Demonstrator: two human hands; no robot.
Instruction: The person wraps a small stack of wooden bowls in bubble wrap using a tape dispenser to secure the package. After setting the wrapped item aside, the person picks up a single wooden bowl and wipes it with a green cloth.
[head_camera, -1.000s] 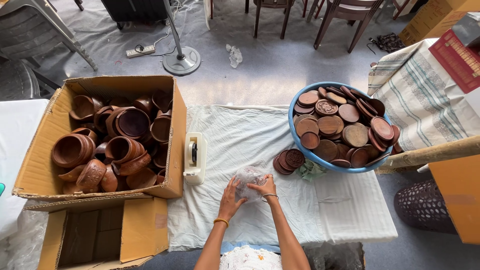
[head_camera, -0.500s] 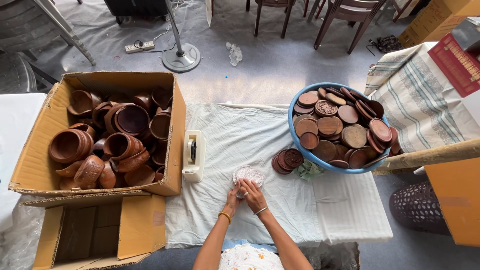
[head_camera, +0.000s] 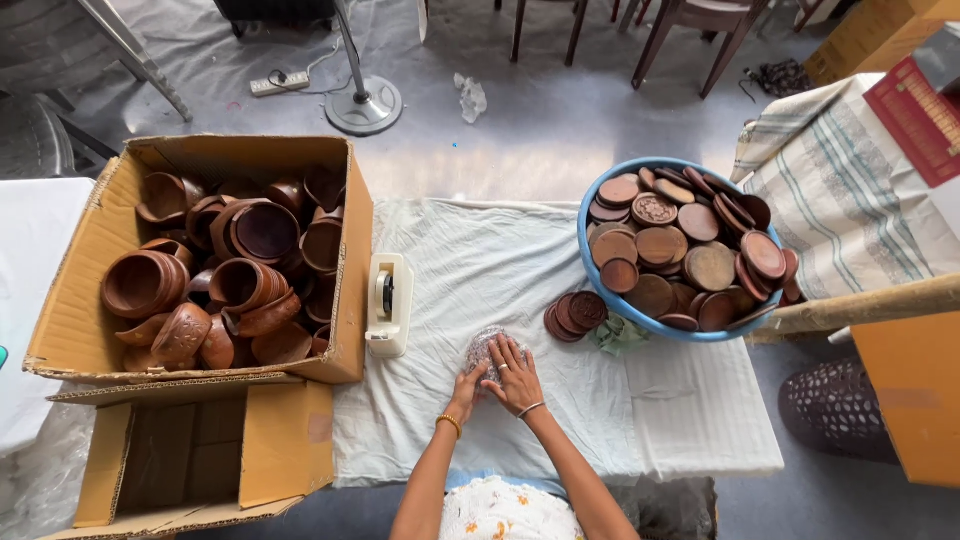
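White cloth (head_camera: 480, 270) covers the low work surface, and both hands sit near its front middle, pressed together over a small bundle in clear bubble wrap (head_camera: 484, 347). A second ago the bundle was lifted slightly between the palms; half a second ago the hands were closing in on it; now the right hand (head_camera: 513, 378) lies flat on top of the bundle with fingers spread, and the left hand (head_camera: 467, 385) is tucked against its near side, so the wrap looks pressed down and held shut against the cloth rather than carried. Whether the fingers grip the wrap's edge underneath cannot be told. Just left of the hands stands a cream tape dispenser (head_camera: 389, 303), touching the side of the big cardboard box (head_camera: 90, 290) full of brown clay cups. To the right a short stack of brown lids (head_camera: 574, 315) lies beside the blue basin (head_camera: 600, 290), which is heaped with more round lids and overhangs the cloth's right part. Open cloth lies between the hands and the dispenser, and a wider bare stretch runs along the front right edge, below the basin; an open, smaller carton (head_camera: 280, 440) sits lower at the left.
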